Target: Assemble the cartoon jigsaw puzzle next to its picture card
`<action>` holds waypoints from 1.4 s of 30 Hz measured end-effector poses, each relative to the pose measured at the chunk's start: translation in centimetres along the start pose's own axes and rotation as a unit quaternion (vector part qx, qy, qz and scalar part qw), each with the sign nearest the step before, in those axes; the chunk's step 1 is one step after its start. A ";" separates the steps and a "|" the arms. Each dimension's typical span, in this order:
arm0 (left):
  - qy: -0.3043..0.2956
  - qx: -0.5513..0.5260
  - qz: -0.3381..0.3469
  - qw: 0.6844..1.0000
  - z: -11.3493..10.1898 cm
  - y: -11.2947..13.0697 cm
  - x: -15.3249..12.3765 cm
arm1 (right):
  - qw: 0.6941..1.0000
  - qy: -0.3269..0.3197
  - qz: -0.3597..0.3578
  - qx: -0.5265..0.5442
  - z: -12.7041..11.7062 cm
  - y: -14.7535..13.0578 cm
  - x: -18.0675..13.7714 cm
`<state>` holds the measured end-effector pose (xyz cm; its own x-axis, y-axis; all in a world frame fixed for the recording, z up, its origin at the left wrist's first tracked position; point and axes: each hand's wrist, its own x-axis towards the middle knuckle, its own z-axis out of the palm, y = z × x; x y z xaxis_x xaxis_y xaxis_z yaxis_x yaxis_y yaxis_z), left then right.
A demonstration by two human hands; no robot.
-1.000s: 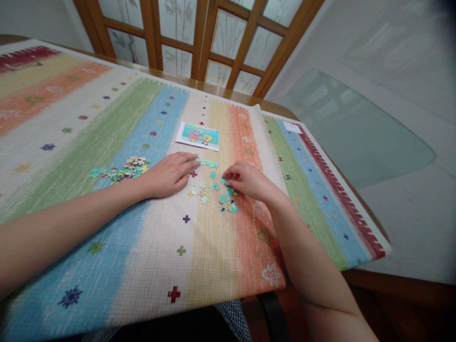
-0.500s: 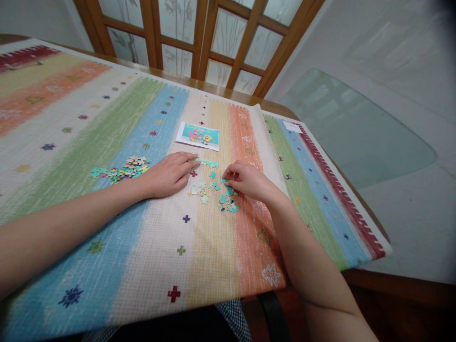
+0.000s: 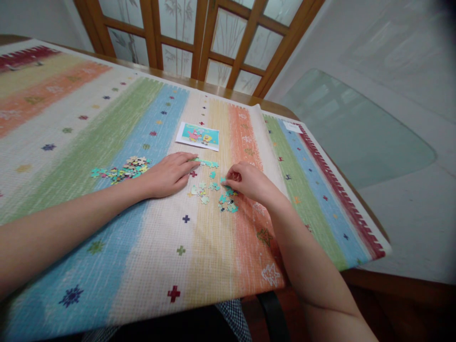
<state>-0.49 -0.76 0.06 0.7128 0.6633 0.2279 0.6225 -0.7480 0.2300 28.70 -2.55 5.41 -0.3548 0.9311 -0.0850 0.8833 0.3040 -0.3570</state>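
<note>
Two bare hands over a striped tablecloth [image 3: 213, 247]. Left hand [image 3: 169, 175] palm down, fingers outstretched, tips at the left end of a teal puzzle strip [image 3: 209, 164], partly hiding it. Right hand [image 3: 247, 179] curled, thumb and forefinger close together at a teal piece [image 3: 223, 181]; from where I stand, can't tell whether they pinch it. Loose pieces [image 3: 204, 192] lie between the hands; a small cluster [image 3: 228, 203] sits just below the right fingertips. Larger mixed pile [image 3: 130, 167] beyond the left forearm, beside the wrist. Picture card [image 3: 197, 137] lies beyond the strip. Wood-framed glazed doors [image 3: 201, 40] behind the table.
</note>
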 end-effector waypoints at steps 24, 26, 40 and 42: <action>-0.013 0.016 0.002 1.000 -0.2 0.1 0.1 | 1.000 -0.025 -0.008 0.000 0.1 -0.4 0.0; -0.010 0.012 0.002 1.000 -0.1 0.1 0.1 | 1.000 -0.026 -0.002 0.000 -0.1 -0.5 0.0; -0.011 0.009 0.004 1.000 -0.2 0.2 0.1 | 0.998 -0.058 0.015 0.011 -2.8 -1.2 -1.1; -0.009 0.014 0.007 1.000 -0.2 0.1 0.1 | 0.997 -0.073 0.021 0.022 -3.2 -0.9 -1.3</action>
<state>-0.45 -0.80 0.27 0.7272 0.6526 0.2130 0.6210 -0.7576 0.2010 29.38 -3.40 8.86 -0.3616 0.9023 -0.2348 0.8851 0.2531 -0.3905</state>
